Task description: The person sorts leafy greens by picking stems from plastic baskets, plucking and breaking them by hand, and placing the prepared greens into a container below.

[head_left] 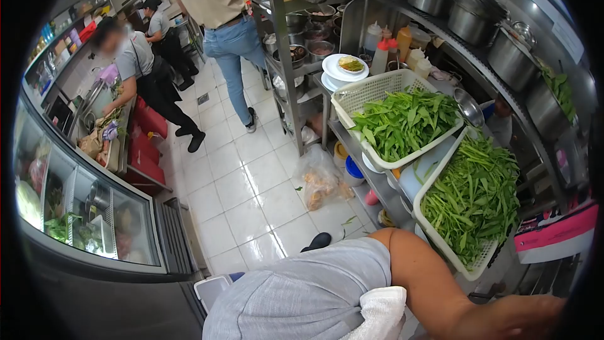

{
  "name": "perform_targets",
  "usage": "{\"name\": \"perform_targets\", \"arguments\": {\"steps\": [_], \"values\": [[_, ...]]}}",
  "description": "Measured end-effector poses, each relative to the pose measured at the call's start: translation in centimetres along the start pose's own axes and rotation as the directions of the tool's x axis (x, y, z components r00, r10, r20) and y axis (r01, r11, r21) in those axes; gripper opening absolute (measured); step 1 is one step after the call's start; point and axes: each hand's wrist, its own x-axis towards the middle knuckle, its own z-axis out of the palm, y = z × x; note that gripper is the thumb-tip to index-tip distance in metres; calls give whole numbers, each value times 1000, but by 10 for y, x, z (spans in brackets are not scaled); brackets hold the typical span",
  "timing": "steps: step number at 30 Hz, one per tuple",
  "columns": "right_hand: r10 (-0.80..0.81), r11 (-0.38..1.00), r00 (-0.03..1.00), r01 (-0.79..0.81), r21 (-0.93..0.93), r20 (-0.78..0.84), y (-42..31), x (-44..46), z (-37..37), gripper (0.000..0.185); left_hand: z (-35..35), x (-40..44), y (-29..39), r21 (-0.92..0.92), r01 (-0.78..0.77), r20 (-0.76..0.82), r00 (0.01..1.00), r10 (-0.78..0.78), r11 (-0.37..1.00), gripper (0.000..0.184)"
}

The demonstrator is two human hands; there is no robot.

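Observation:
Along the bottom, my grey shirt and a bare arm that looks like my left one reach toward the lower right. My left hand (525, 318) is blurred at the dark edge of the view. Its fingers, and anything in them, cannot be made out. My right hand is out of view. Above the arm stands a cream plastic basket (429, 226) heaped with cut leafy green stems (475, 195). Behind it, a second cream basket (343, 104) holds long green leaves (402, 123). The hand is apart from both baskets.
Steel pots (513, 56) line a shelf at the right. Sauce bottles (380, 56) and stacked white plates (345, 69) stand behind the baskets. A plastic bag (318, 179) lies on the tiled floor. A glass-door fridge (94, 204) is at left. Several people work farther back.

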Motion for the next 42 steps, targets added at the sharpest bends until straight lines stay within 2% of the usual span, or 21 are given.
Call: {"name": "perform_targets", "arguments": {"steps": [3,6,10,13,15,16,18,19,20,21,22,24,28,30,31,32,33,34,36,40,42], "values": [[30,1000,999,-30,6,39,2,-5,10,38,8,-5,-6,46,-107,-8,994,107,993,54],[49,998,995,-51,22,86,4,-9,20,38,5,-5,0,98,-8,-4,1000,8,995,55],[72,996,988,-77,33,140,7,-17,32,38,11,-11,-9,95,-64,-76,995,71,993,54],[73,996,982,-82,45,174,0,-22,45,38,-7,-12,-7,187,16,-75,997,-2,982,53],[76,995,978,-86,45,196,1,-24,48,37,-16,-13,-7,451,1,71,997,-37,892,52],[80,995,977,-90,43,198,9,-25,45,37,-5,-12,-10,440,3,71,997,-39,898,52],[90,994,973,-102,47,212,10,-27,47,37,35,-5,-11,561,102,-198,980,14,821,54],[93,993,972,-105,46,215,10,-30,49,37,39,-2,-10,559,97,-199,980,19,824,54],[98,993,971,-109,43,219,11,-30,51,37,43,1,-8,168,67,-307,952,-12,984,55],[100,993,969,-113,43,224,11,-32,54,37,44,3,-8,-248,-11,-387,918,-88,969,55],[103,993,968,-115,40,229,11,-31,52,37,32,0,-9,-254,-13,-386,918,-89,967,55],[110,992,966,-122,40,234,5,-35,57,37,6,-3,-13,164,34,-158,987,-8,986,55],[128,990,960,-140,33,250,9,-41,56,36,7,-4,-14,185,91,-212,976,-51,979,52],[132,989,956,-144,27,260,14,-43,55,36,14,3,-17,487,137,-211,977,-36,863,48],[136,989,955,-148,28,265,15,-44,56,36,2,6,-17,485,135,-216,976,-31,864,48],[140,988,953,-154,30,269,15,-46,56,36,-20,8,-17,164,99,-86,993,-86,981,46],[146,987,949,-160,26,280,16,-48,56,36,-34,9,-21,-176,95,59,995,-85,980,44],[153,986,945,-166,23,288,16,-48,58,36,-40,11,-31,-173,84,56,996,-76,981,44],[154,986,942,-168,22,298,17,-50,59,36,-44,17,-46,440,-120,5,991,131,890,44],[156,985,936,-172,22,316,18,-55,59,36,-38,6,-28,545,-89,159,987,1,834,44],[162,984,932,-179,21,325,19,-57,59,35,-40,9,-30,153,-11,68,998,0,988,45]]}}
